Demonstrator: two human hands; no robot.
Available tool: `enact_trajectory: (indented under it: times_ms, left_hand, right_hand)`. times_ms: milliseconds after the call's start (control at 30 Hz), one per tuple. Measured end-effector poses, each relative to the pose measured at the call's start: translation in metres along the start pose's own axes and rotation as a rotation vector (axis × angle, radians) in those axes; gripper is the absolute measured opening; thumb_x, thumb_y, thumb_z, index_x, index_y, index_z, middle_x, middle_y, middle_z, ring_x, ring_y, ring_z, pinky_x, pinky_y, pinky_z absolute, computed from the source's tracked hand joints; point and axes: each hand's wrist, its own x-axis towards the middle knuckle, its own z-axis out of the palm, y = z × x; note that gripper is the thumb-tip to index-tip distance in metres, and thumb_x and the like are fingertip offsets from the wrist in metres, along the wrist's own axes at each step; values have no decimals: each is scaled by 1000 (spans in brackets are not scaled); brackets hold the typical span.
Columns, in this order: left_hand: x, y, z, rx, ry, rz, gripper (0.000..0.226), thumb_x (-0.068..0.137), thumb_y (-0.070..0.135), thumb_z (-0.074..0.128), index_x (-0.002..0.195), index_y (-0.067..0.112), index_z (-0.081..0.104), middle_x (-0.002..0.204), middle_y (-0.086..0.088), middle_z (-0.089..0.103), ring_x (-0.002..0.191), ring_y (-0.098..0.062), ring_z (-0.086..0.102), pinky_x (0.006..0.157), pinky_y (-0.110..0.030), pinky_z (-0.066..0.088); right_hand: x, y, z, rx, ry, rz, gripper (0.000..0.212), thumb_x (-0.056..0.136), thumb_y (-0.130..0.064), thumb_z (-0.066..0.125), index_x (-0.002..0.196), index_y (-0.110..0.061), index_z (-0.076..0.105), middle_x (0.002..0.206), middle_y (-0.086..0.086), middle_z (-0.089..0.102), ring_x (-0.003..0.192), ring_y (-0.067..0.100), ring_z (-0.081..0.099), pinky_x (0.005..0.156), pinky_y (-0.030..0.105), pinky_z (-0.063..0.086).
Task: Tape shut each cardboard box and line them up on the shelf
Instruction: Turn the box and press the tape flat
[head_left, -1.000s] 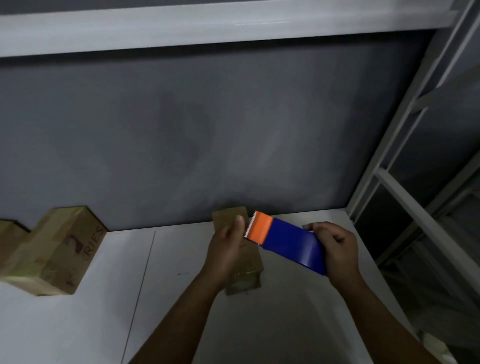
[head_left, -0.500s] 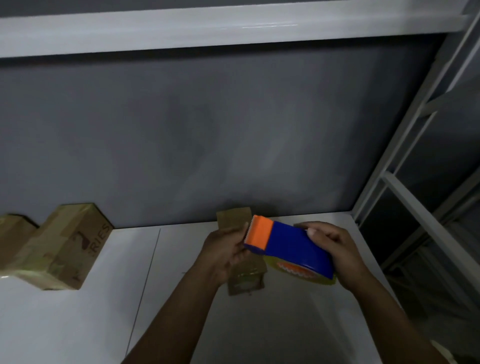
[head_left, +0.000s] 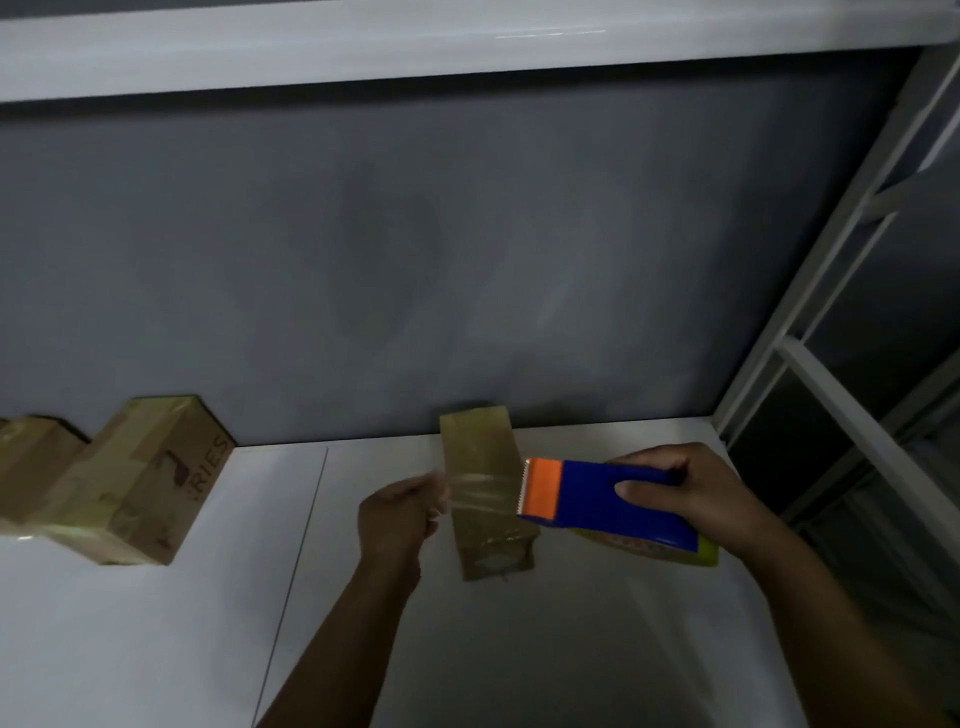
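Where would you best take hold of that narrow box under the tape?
Probably across its two long sides, coming down from above near its near end. The box lies flat on the shelf, long and narrow, both long sides free; the tape stretched between the left hand and the dispenser crosses over its middle.

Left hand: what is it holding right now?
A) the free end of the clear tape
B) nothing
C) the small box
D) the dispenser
A: the left hand pinches the end of the tape stretched out from the dispenser, which the right hand grips.
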Motion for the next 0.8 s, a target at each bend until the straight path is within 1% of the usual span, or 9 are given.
enact_trajectory:
  times_ms: [67,133,200,267,467,567,667,700,800]
  left_hand:
    - [-6,-22,-4,81,3,38,9,80,18,74,77,9,73,71,-10,71,66,-21,64,59,-29,51]
    - [-12,-40,-4,204,33,117,6,81,22,73,81,18,76,67,2,72,63,-15,67,63,-30,55]
    - [-16,-50,-3,314,100,202,7,84,24,70,83,26,76,69,11,71,62,-5,65,66,-25,53]
    - [-18,-56,-3,369,161,249,9,85,25,68,85,26,77,72,11,72,64,0,64,65,-17,48]
    - [-7,-73,-5,256,172,70,4,81,25,72,80,24,76,64,7,70,65,-14,68,74,-37,58]
    - [0,-79,-3,199,163,-7,6,80,25,74,80,20,77,63,5,71,64,-15,68,74,-35,58]
    - [5,-82,0,208,147,-18,8,82,23,72,79,18,77,62,7,70,60,-10,66,60,-22,53]
    - [6,-84,1,204,143,-31,8,82,24,73,77,19,77,60,8,70,59,-10,67,58,-21,52]
    - [14,-91,1,200,134,-72,16,81,30,74,66,26,73,57,6,69,62,-15,68,69,-29,57]
  right_hand:
    - [3,6,0,-85,-6,51,12,81,-18,72,90,-24,75,85,-4,75,79,14,71,74,37,58]
    - [8,12,2,-202,0,100,6,80,-28,73,85,-30,76,82,-10,74,78,9,70,77,38,58]
    - [13,13,8,-320,3,132,5,78,-38,73,80,-36,76,79,-16,73,75,3,68,76,37,58]
    - [17,9,15,-412,13,142,7,76,-45,71,77,-39,75,76,-18,72,73,0,66,74,35,57]
    - [30,-5,30,-707,-17,115,25,78,-61,61,83,-39,72,77,-18,68,70,-2,60,63,23,50]
    - [36,-3,33,-782,-13,124,26,78,-63,59,86,-41,71,81,-17,68,71,-1,58,62,20,48]
    - [39,1,34,-825,-17,140,27,78,-64,58,86,-41,70,82,-17,68,71,-1,58,59,18,46]
    - [40,1,34,-838,-23,145,27,79,-63,58,86,-40,70,82,-16,68,70,-1,58,57,17,44]
    - [42,6,36,-843,-32,153,29,80,-61,57,85,-36,71,79,-14,68,67,-1,58,52,18,39]
